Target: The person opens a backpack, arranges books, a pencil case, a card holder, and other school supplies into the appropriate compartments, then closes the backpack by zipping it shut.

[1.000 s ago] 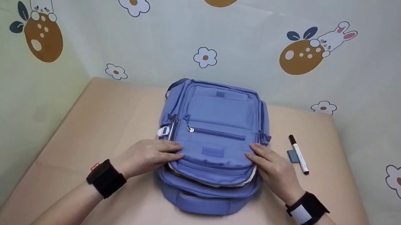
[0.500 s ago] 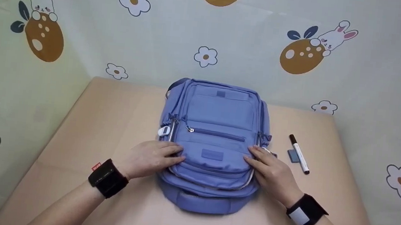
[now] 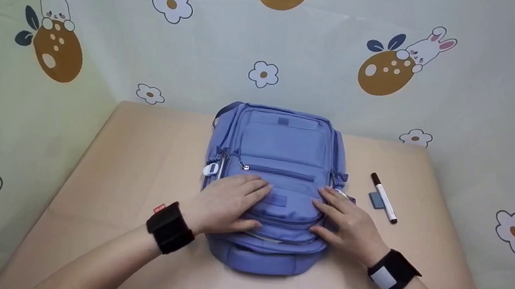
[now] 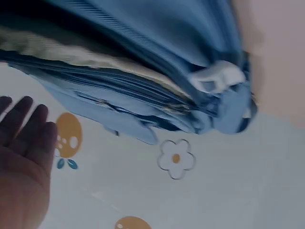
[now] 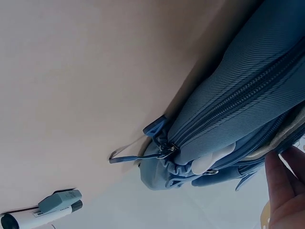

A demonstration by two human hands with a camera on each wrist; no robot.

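Note:
A blue backpack [image 3: 286,142] lies on the table, its carry handle toward the person. Its front compartment is unzipped; pale lining [image 4: 95,57] shows in the gap in the left wrist view. Across the left part of the front panel reaches my left hand [image 3: 228,205], fingers straight, palm toward the bag. My right hand [image 3: 349,219] rests at the panel's right edge with extended fingers, its fingertips [image 5: 276,171] right at the opening's rim. A zipper pull [image 3: 245,166] sits at the left end of the front pocket's zip. White tag-like pieces [image 3: 210,169] hang at the bag's side.
Right of the bag, a white marker with a dark cap [image 3: 383,199] lies against a small grey-blue block [image 3: 376,201]. The table [image 3: 152,153] has a beige cover. Behind it hangs a pale curtain [image 3: 210,41] printed with rabbits and flowers.
My left hand has moved right from the panel's left edge onto the front. The right hand has barely moved, but its thumb now shows on the bag. The front flap sits closer over the gap.

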